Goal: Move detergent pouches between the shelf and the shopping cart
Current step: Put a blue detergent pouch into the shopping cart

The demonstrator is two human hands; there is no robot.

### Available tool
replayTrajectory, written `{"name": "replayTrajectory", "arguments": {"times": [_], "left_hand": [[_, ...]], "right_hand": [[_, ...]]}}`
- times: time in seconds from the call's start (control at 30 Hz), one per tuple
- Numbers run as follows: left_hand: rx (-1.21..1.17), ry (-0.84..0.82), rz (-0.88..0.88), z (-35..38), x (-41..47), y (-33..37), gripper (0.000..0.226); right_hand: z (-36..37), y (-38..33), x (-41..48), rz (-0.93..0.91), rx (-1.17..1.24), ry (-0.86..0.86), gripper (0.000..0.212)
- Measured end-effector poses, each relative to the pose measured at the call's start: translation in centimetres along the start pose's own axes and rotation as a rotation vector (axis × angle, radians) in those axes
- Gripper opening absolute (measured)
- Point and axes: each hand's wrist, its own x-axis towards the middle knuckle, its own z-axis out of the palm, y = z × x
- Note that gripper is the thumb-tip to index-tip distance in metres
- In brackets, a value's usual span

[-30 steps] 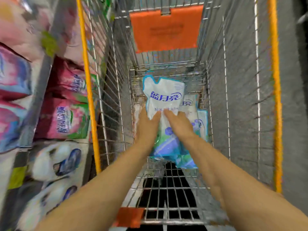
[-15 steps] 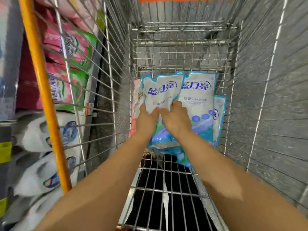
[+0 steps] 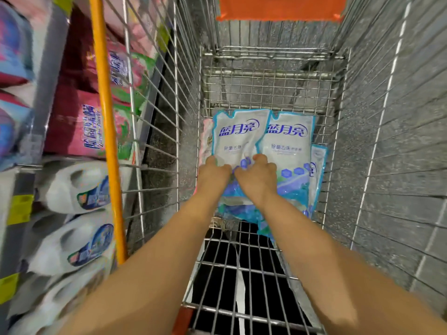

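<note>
Your two forearms reach from the near edge down into the cart [image 3: 242, 274], over a bare stretch of its wire floor. On your left, outside the wire side and behind the cart's orange rail [image 3: 106, 131], white bottles [image 3: 77, 187] lie on the shelf [image 3: 44, 88], blurred, with yellow tags near them.

Past the bare floor, both hands meet on the front pouch [image 3: 238, 139]. Your left hand [image 3: 212, 175] has its fingers curled round the pouch's left edge, about halfway up it. Your right hand [image 3: 258, 177] sits just beside it, knuckles up, fingers bent down into the pouch's face, and the film crumples between the two hands. Both hands are closed tight on this one pouch.

The front pouch is white with a blue border and blue lettering, its top pointing to the far end of the cart. You cannot tell whether it is lifted clear or resting on the ones under it. Its right edge overlaps a second pouch [image 3: 287, 146] of the same kind, just to the right. A third pouch [image 3: 316, 170] shows from under that one, close against the right wire wall. A strip of a pink pouch [image 3: 206, 136] shows at the left, between the front pouch and the left wall.

Farther along the shelf, beyond the bottles, stand pink bags [image 3: 79, 126]. At the cart's far end, above the wire wall, hangs an orange flap [image 3: 280, 8].
</note>
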Motion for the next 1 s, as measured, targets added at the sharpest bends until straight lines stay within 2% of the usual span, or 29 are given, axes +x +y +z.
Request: {"name": "replayTrajectory", "arguments": {"times": [0.13,0.33,0.43,0.6,0.73,0.8,1.0], "left_hand": [[-0.057,0.042,0.059,-1.4,-2.2,0.6,0.039],[-0.372,0.107,0.26,-4.6,-8.0,1.5,0.024],[-0.495,0.126,0.345,-6.7,-11.3,1.6,0.022],[-0.565,0.186,0.555,-11.4,-18.4,-0.4,0.023],[-0.719,0.227,0.668,-17.7,-25.8,-6.0,0.021],[-0.762,0.284,0.712,-21.3,-29.9,-10.3,0.025],[-0.769,0.624,0.824,-33.2,-43.5,-25.6,0.025]], "right_hand": [[-0.6,-0.8,-1.6,-0.057,0.075,0.062,0.049],[-2.1,-4.0,-5.7,-0.253,0.154,0.096,0.039],[-2.8,-5.9,-9.0,-0.334,0.201,0.09,0.034],[-2.9,-7.7,-17.6,-0.518,0.29,0.131,0.023],[-0.4,-8.8,-26.7,-0.744,0.328,0.14,0.009],[2.2,-9.1,-31.9,-0.873,0.323,0.124,0.011],[12.8,-10.7,-51.6,-1.261,0.267,-0.107,0.007]]}}
